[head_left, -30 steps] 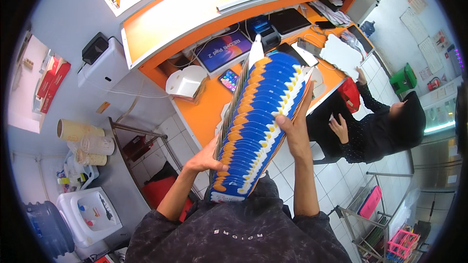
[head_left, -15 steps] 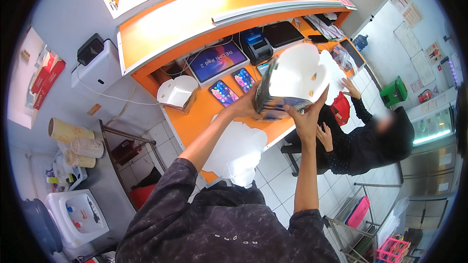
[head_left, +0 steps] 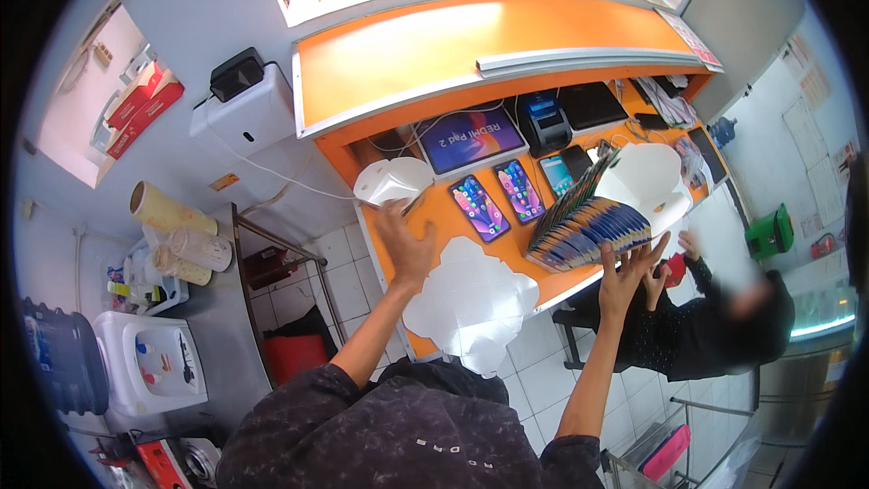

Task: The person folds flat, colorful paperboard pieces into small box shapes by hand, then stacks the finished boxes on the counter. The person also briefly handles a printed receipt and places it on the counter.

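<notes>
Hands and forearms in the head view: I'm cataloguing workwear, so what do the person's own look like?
The left hand and right hand are ungloved. Both forearms are bare, with no watch visible. Dark, mottled black-and-grey sleeves end near the elbows, belonging to a matching shirt with small pale markings.

My right hand point(head_left: 626, 277) touched the box stack point(head_left: 588, 234); my left hand point(head_left: 407, 246) was at the white box point(head_left: 394, 177). Two phones point(head_left: 481, 208) lay between them on the surface point(head_left: 442, 208), a white sheet point(head_left: 466, 299) nearer me.
</notes>
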A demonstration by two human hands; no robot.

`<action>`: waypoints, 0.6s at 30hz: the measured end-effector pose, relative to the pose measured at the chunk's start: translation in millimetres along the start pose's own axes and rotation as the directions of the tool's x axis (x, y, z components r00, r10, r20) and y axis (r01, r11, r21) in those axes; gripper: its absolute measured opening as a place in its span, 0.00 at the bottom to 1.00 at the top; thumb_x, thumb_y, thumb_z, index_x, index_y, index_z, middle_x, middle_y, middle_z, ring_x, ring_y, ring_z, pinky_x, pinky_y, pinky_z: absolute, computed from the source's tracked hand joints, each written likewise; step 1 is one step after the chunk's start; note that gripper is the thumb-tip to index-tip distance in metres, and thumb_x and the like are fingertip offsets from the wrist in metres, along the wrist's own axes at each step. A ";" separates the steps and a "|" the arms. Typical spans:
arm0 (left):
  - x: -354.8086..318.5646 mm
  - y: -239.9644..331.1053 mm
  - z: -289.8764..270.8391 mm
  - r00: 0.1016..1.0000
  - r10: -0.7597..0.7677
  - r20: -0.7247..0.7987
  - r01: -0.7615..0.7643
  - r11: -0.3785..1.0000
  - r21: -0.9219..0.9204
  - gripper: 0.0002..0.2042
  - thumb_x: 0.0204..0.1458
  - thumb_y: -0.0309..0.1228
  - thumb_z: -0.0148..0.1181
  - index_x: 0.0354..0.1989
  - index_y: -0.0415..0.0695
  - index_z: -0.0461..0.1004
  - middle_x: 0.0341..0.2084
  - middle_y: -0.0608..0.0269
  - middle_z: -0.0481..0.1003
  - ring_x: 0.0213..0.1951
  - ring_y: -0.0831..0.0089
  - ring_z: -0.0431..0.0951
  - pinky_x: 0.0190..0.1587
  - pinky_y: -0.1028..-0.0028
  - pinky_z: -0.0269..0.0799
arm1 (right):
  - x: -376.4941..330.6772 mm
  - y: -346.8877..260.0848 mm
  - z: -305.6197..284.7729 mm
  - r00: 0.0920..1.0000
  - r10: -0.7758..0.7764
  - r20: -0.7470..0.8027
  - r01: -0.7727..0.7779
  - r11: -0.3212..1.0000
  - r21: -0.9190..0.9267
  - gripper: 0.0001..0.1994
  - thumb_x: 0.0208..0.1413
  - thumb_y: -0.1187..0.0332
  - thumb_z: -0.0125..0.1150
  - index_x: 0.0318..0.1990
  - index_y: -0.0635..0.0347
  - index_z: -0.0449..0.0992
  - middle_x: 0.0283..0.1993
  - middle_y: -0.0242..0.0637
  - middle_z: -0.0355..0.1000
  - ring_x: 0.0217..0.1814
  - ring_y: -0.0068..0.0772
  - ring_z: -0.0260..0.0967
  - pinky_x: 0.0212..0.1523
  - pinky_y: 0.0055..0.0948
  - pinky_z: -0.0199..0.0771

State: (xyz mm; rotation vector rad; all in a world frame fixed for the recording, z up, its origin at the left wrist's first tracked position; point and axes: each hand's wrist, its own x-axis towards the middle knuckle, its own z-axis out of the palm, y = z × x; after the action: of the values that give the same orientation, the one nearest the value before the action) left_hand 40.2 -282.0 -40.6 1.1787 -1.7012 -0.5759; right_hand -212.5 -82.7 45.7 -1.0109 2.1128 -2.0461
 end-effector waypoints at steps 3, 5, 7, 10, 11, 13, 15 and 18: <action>7.0 -41.5 -18.7 0.986 0.006 -0.169 0.023 0.986 0.166 0.36 0.43 0.22 0.63 0.63 0.43 0.55 0.58 0.44 0.57 0.66 0.45 0.49 0.66 0.53 0.48 | -10.5 -18.6 6.6 0.949 -0.264 -0.174 0.165 0.882 -0.441 0.44 0.54 0.67 0.64 0.70 0.60 0.38 0.69 0.54 0.46 0.70 0.48 0.49 0.69 0.45 0.49; 11.6 -64.9 -24.8 0.987 0.012 -0.160 0.002 0.996 0.087 0.37 0.43 0.21 0.63 0.64 0.42 0.52 0.59 0.43 0.56 0.66 0.45 0.50 0.67 0.55 0.47 | -22.5 -39.9 22.7 0.838 -0.469 -0.278 0.300 0.823 -0.483 0.34 0.56 0.68 0.60 0.65 0.63 0.49 0.67 0.52 0.50 0.68 0.48 0.52 0.67 0.45 0.52; 14.6 -82.5 -29.8 0.992 -0.014 -0.122 0.012 1.000 -0.015 0.38 0.43 0.20 0.62 0.64 0.40 0.51 0.60 0.42 0.55 0.66 0.46 0.51 0.68 0.56 0.47 | -40.5 -61.9 56.1 0.814 -0.524 -0.252 0.501 0.852 -0.154 0.20 0.55 0.72 0.57 0.54 0.65 0.63 0.58 0.46 0.62 0.60 0.44 0.61 0.63 0.42 0.58; 14.9 -93.9 -31.0 0.996 -0.078 -0.031 0.072 0.984 -0.164 0.38 0.44 0.20 0.61 0.65 0.36 0.49 0.61 0.41 0.55 0.66 0.48 0.54 0.68 0.59 0.48 | -55.3 -77.1 113.5 0.847 -0.305 0.435 0.389 0.914 -0.117 0.16 0.50 0.76 0.62 0.49 0.60 0.73 0.49 0.42 0.71 0.55 0.42 0.66 0.58 0.37 0.63; 13.3 -93.9 -29.9 0.995 -0.094 -0.027 0.087 0.980 -0.179 0.38 0.45 0.20 0.61 0.65 0.35 0.48 0.60 0.41 0.55 0.65 0.48 0.54 0.68 0.60 0.49 | -52.2 -70.7 141.7 0.780 -0.361 0.512 0.470 0.877 -0.097 0.17 0.50 0.76 0.60 0.50 0.59 0.74 0.50 0.43 0.71 0.56 0.46 0.66 0.57 0.40 0.64; 7.8 -90.3 -27.3 0.992 -0.129 -0.019 0.123 0.973 -0.194 0.37 0.46 0.20 0.60 0.65 0.34 0.49 0.60 0.41 0.57 0.65 0.49 0.55 0.68 0.61 0.50 | -47.5 -48.5 204.3 0.671 -0.364 0.647 0.614 0.761 -0.209 0.17 0.49 0.75 0.59 0.49 0.57 0.75 0.54 0.44 0.71 0.57 0.48 0.65 0.58 0.44 0.64; -2.5 -84.4 -26.1 0.993 -0.112 -0.033 0.104 0.976 -0.194 0.36 0.47 0.21 0.60 0.65 0.34 0.50 0.59 0.41 0.58 0.65 0.49 0.56 0.67 0.60 0.51 | -42.9 -21.0 245.8 0.602 -0.336 0.724 0.733 0.593 -0.334 0.13 0.49 0.73 0.59 0.45 0.55 0.78 0.55 0.43 0.71 0.58 0.46 0.66 0.58 0.46 0.62; -20.0 -78.2 -36.6 0.970 -0.221 0.096 0.235 0.959 -0.158 0.35 0.48 0.24 0.61 0.64 0.33 0.52 0.59 0.42 0.59 0.62 0.48 0.58 0.66 0.59 0.52 | -33.9 -0.2 275.9 0.519 -0.272 0.810 0.814 0.446 -0.372 0.09 0.50 0.70 0.59 0.39 0.54 0.79 0.49 0.39 0.74 0.56 0.42 0.68 0.58 0.50 0.61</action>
State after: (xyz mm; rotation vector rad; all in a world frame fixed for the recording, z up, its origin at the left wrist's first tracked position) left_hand 109.4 -292.3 -95.0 1.2512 -1.5560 -0.9010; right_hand -61.8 -310.8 -4.9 -2.4469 2.2626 -0.4665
